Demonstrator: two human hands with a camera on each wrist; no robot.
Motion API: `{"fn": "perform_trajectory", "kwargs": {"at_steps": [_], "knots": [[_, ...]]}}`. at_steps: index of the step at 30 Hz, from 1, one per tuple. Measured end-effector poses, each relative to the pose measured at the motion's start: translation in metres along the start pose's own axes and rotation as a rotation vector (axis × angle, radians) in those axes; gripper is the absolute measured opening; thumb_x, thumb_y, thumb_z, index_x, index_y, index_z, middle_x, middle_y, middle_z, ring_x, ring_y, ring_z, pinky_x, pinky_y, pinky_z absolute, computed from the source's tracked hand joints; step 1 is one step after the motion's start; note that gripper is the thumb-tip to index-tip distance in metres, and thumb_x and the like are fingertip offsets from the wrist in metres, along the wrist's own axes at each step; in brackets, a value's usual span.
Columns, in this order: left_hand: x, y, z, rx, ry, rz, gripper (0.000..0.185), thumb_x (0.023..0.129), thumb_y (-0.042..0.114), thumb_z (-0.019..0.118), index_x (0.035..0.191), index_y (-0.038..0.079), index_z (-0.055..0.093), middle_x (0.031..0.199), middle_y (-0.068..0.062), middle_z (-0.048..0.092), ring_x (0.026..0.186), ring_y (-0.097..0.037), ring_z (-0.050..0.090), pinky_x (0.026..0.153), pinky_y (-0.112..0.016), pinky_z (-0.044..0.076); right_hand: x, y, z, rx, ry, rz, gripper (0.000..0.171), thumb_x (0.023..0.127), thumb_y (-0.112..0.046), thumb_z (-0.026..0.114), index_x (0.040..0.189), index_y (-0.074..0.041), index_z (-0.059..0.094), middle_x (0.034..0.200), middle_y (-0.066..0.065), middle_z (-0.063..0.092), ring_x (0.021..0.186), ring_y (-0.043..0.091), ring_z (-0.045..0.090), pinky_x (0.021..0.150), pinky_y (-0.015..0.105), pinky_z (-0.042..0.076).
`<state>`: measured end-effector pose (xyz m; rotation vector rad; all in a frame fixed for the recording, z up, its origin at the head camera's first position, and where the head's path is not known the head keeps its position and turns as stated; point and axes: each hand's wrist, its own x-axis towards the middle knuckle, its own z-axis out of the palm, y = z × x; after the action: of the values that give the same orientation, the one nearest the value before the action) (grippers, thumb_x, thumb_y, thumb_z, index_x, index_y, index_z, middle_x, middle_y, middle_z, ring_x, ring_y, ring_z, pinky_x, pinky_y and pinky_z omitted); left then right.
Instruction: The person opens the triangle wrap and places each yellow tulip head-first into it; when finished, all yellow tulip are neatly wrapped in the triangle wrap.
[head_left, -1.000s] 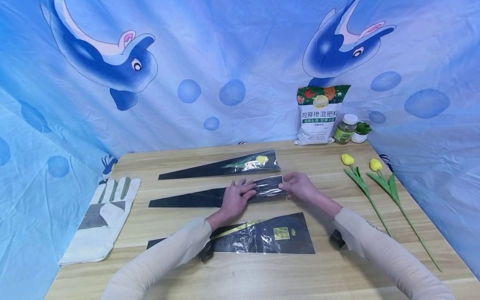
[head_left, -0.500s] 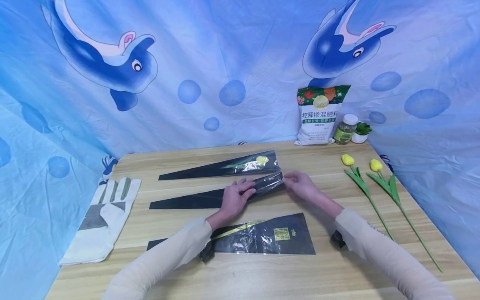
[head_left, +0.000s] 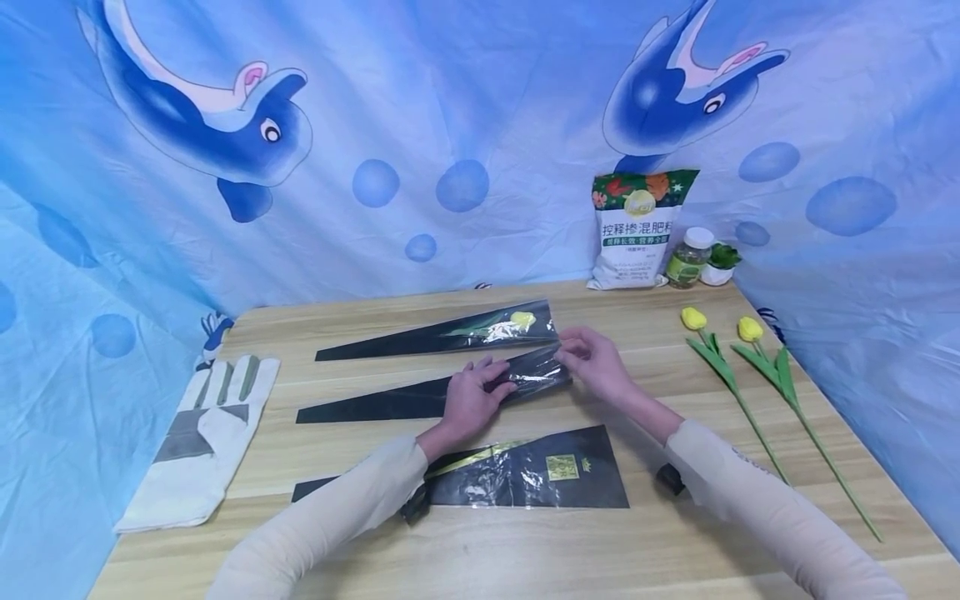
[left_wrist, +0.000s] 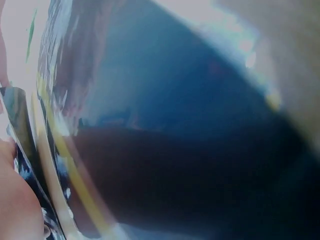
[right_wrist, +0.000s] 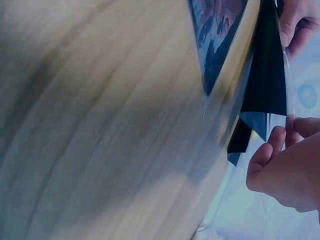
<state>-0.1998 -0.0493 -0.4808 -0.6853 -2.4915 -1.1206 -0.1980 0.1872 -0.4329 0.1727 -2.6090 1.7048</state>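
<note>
**A:** What are your hands doing on the middle sleeve point(head_left: 431, 392)?

**B:** Your left hand point(head_left: 471, 397) lies on top of it with the fingers point(head_left: 501, 385) fairly straight, holding it down on the wooden table point(head_left: 480, 550). Your right hand point(head_left: 596, 360) is at the wide, clear end of the sleeve, the thumb and fingertips brought together in a pinch on the open edge of the film. In the right wrist view you can see those fingers point(right_wrist: 280, 142) curled at the plastic edge point(right_wrist: 286, 85).

**A:** And how does the sleeve itself look?

**B:** It is a long, flat cone, black at the narrow tip and glossy and see-through at the wide mouth, which is lifted a little off the table at your right hand. Relative to it, the sleeve with a yellow tulip inside point(head_left: 450, 333) lies just behind, the printed sleeve point(head_left: 525, 479) lies in front under your forearms, the work gloves point(head_left: 198, 437) lie well off to its left, and two loose tulips point(head_left: 738, 371) lie to its right. The left wrist view is too blurred to tell much.
</note>
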Motion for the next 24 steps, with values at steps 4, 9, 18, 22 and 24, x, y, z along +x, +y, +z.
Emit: {"fn": "perform_trajectory", "kwargs": {"at_steps": [4, 9, 18, 22, 24], "knots": [[0.0, 0.003, -0.001, 0.001, -0.039, 0.034, 0.047, 0.083, 0.019, 0.083, 0.123, -0.001, 0.07, 0.126, -0.018, 0.065, 0.121, -0.04, 0.059, 0.103, -0.055, 0.043, 0.002, 0.002, -0.002, 0.022, -0.026, 0.037, 0.042, 0.094, -0.005, 0.068, 0.133, 0.002, 0.053, 0.108, 0.013, 0.069, 0.098, 0.027, 0.065, 0.083, 0.033, 0.055], [0.003, 0.004, 0.0, -0.038, -0.086, 0.046, 0.044, 0.088, 0.014, 0.077, 0.127, -0.004, 0.065, 0.133, -0.02, 0.061, 0.128, -0.044, 0.052, 0.11, -0.056, 0.035, 0.003, 0.002, -0.002, 0.019, -0.059, 0.054, 0.044, 0.095, -0.009, 0.068, 0.135, 0.0, 0.052, 0.109, 0.011, 0.069, 0.101, 0.028, 0.065, 0.087, 0.039, 0.055], [0.003, 0.004, 0.004, -0.068, -0.026, 0.007, 0.032, 0.088, 0.012, 0.077, 0.117, 0.001, 0.073, 0.121, -0.02, 0.067, 0.117, -0.041, 0.061, 0.101, -0.053, 0.046, 0.002, 0.004, -0.005, 0.041, -0.066, 0.061, 0.047, 0.095, -0.007, 0.067, 0.138, 0.002, 0.05, 0.113, 0.014, 0.068, 0.103, 0.032, 0.064, 0.088, 0.038, 0.055], [0.003, 0.005, 0.004, -0.095, -0.017, -0.008, 0.031, 0.087, 0.012, 0.079, 0.115, 0.002, 0.074, 0.12, -0.02, 0.068, 0.115, -0.038, 0.063, 0.101, -0.047, 0.047, 0.002, 0.008, -0.008, 0.019, -0.076, 0.061, 0.047, 0.096, -0.007, 0.065, 0.139, 0.002, 0.049, 0.118, 0.016, 0.067, 0.107, 0.03, 0.063, 0.087, 0.036, 0.055], [0.004, 0.005, 0.005, -0.1, -0.009, -0.014, 0.03, 0.086, 0.012, 0.079, 0.114, 0.002, 0.074, 0.119, -0.02, 0.068, 0.115, -0.038, 0.063, 0.101, -0.046, 0.047, 0.001, 0.009, -0.011, 0.015, -0.092, 0.066, 0.048, 0.096, -0.006, 0.064, 0.14, 0.003, 0.047, 0.12, 0.018, 0.066, 0.108, 0.031, 0.063, 0.085, 0.038, 0.056]]}}
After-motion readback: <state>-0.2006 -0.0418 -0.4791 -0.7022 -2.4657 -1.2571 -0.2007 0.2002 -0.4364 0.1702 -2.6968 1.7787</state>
